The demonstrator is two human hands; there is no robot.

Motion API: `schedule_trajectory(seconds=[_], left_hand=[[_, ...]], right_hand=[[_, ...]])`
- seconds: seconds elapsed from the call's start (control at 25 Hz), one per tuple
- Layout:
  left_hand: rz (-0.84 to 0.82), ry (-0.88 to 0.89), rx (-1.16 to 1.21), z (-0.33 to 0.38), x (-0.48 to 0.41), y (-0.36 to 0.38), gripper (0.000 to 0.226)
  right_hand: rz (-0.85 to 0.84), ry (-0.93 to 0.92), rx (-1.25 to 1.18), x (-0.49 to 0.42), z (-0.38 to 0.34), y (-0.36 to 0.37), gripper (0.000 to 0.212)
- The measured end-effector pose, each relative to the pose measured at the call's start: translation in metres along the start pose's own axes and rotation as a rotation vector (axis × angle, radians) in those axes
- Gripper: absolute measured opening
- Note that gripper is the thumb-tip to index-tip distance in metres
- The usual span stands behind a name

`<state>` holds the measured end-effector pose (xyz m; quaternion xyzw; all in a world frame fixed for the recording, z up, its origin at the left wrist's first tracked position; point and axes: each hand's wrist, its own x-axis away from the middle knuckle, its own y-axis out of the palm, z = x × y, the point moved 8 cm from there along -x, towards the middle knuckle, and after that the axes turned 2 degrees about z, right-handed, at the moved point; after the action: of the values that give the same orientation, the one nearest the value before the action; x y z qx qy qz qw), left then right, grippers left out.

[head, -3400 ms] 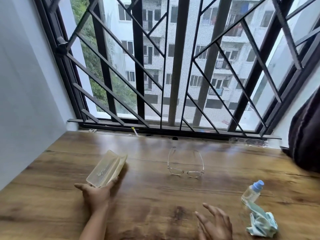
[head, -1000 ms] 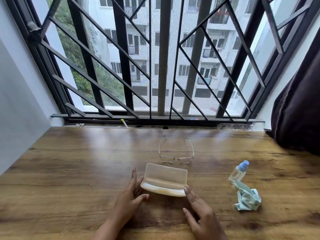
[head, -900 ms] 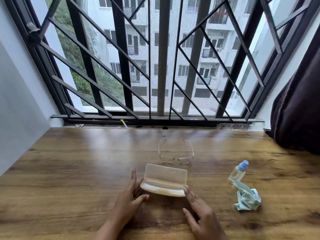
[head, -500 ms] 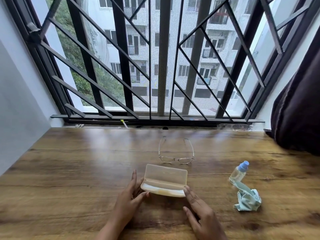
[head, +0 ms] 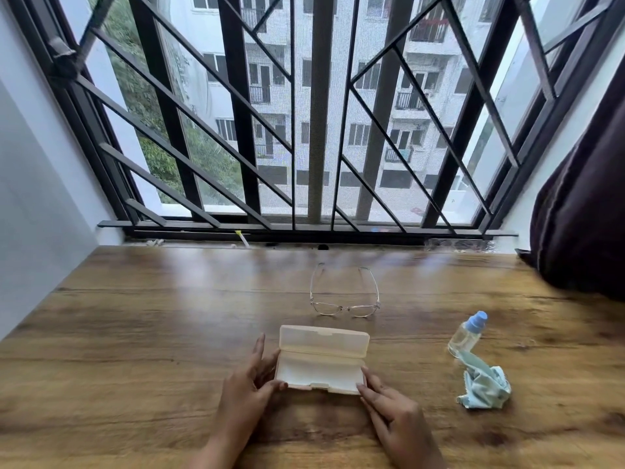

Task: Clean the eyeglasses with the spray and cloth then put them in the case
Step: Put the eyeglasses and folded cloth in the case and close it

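The eyeglasses (head: 345, 307) sit unfolded on the wooden worktop (head: 135, 333), just beyond the open case (head: 321, 360). They look light, thin-rimmed and easily bent, so I'd lift them by the bridge or temples, off the lenses. The spray bottle (head: 466, 335) and crumpled cloth (head: 483, 387), soft and limp, lie to the right. The left grip (head: 240, 397) pinches the case's left end between thumb and fingers; the right grip (head: 395, 411) only touches its right corner with straight fingers. Against half a second ago, the lid has tipped further back, baring the empty tray; the other things are unmoved.
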<state>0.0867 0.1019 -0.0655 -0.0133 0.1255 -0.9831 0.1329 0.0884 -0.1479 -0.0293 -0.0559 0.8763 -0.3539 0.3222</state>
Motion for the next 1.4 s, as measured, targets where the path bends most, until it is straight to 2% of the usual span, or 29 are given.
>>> schedule_trajectory(seconds=[0.12, 0.24, 0.4, 0.68, 0.88, 1.0, 1.16, 1.4], left_hand=[[0.035, 0.033, -0.009, 0.001, 0.001, -0.001, 0.099], [0.086, 0.038, 0.011, 0.0, -0.002, -0.007, 0.098], [0.261, 0.045, -0.079, -0.002, -0.011, -0.038, 0.094], [0.518, 0.0, -0.215, -0.004, -0.033, -0.087, 0.08], [0.555, -0.043, -0.16, -0.008, -0.028, -0.088, 0.077], [0.617, 0.012, -0.396, 0.0, -0.003, -0.078, 0.068], [0.591, 0.05, -0.519, 0.012, 0.011, -0.062, 0.061], [0.505, 0.059, -0.655, 0.024, 0.01, -0.051, 0.039]], right_hand=[[-0.002, 0.004, 0.001, -0.008, 0.001, 0.003, 0.021], [-0.053, 0.033, -0.01, -0.023, 0.0, 0.017, 0.023], [-0.167, 0.071, -0.026, -0.06, -0.009, 0.049, 0.011], [-0.388, 0.057, 0.075, -0.121, -0.027, 0.127, 0.026], [-0.526, 0.01, 0.191, -0.153, -0.032, 0.155, 0.036], [-0.651, -0.075, 0.221, -0.166, -0.034, 0.166, 0.053], [-0.758, -0.184, 0.276, -0.173, -0.035, 0.172, 0.061], [-0.709, -0.2, 0.273, -0.175, -0.043, 0.171, 0.063]])
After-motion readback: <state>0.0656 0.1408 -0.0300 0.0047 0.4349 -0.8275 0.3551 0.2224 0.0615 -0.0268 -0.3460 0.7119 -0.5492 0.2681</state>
